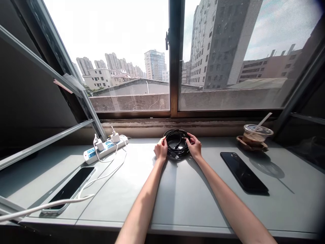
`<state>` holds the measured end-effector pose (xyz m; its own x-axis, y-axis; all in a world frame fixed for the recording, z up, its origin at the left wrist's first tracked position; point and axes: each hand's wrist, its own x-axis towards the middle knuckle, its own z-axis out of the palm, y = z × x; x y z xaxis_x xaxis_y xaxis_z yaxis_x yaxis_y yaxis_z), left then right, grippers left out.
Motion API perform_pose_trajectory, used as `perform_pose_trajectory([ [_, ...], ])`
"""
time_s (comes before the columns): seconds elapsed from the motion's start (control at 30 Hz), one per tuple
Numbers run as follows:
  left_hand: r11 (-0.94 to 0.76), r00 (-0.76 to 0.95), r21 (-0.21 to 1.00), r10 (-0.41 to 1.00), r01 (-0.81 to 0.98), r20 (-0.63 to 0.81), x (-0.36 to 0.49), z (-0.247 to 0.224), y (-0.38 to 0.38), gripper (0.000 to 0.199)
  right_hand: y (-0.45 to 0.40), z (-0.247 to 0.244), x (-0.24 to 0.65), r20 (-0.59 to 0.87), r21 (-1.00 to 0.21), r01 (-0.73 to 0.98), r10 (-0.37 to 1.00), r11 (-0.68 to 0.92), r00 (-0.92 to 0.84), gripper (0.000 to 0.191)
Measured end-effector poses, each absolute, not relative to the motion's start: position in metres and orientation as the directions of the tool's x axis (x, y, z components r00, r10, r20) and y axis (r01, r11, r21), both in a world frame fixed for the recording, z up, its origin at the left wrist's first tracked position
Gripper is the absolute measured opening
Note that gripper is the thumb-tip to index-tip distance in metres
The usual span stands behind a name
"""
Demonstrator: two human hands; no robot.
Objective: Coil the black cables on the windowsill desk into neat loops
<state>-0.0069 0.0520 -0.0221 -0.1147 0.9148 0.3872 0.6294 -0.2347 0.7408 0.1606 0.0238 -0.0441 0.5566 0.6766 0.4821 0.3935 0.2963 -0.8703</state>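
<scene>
A coiled black cable [177, 131] rests at the back middle of the grey table [162, 210], near the window sill. Its dark connector ends show at the front and inside the loop. My left hand [160, 148] grips the coil's left side, fingers curled in. On the right side of the coil, my right hand [194, 146] holds it with thumb and fingers closed around the loops. Some of the fingertips are hidden behind the cable.
To the left lie a white power strip [105, 149] with two plugs, a white cord [106, 175] and a phone [71, 186]. At right are another black phone [243, 173] and an iced drink cup [257, 134] on a cardboard holder [251, 146]. Metal bars [45, 139] flank the left.
</scene>
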Motion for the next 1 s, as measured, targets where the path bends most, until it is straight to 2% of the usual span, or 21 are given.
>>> perform_pose_trajectory([
  [0.2,-0.256,-0.082,0.724,0.915,0.640,0.396,-0.007,-0.025,0.053,0.032,0.020,-0.041,0.147,0.503,-0.852,0.437,0.682,0.288,0.530,0.049],
  [0.4,-0.252,-0.065,0.712,0.920,0.656,0.386,-0.006,-0.024,0.055,0.031,0.021,-0.041,0.157,0.406,-0.886,0.448,0.669,0.121,0.622,0.051],
  [0.5,-0.256,-0.060,0.701,0.918,0.666,0.392,-0.005,-0.023,0.055,0.032,0.016,-0.038,0.160,0.379,-0.878,0.471,0.722,0.083,0.579,0.047],
  [0.6,-0.267,-0.053,0.688,0.912,0.675,0.406,-0.004,-0.023,0.054,0.033,0.012,-0.034,0.159,0.403,-0.822,0.566,0.761,0.058,0.508,0.056],
  [0.67,-0.273,-0.048,0.681,0.909,0.679,0.413,-0.004,-0.024,0.054,0.034,0.012,-0.033,0.158,0.409,-0.804,0.592,0.770,0.050,0.490,0.056],
  [0.83,-0.262,-0.055,0.675,0.911,0.690,0.410,-0.004,-0.023,0.054,0.033,0.017,-0.041,0.160,0.409,-0.846,0.526,0.733,0.081,0.544,0.039],
  [1.0,-0.252,-0.051,0.671,0.916,0.698,0.398,-0.004,-0.021,0.053,0.033,0.012,-0.041,0.159,0.490,-0.809,0.577,0.670,0.111,0.558,0.048],
])
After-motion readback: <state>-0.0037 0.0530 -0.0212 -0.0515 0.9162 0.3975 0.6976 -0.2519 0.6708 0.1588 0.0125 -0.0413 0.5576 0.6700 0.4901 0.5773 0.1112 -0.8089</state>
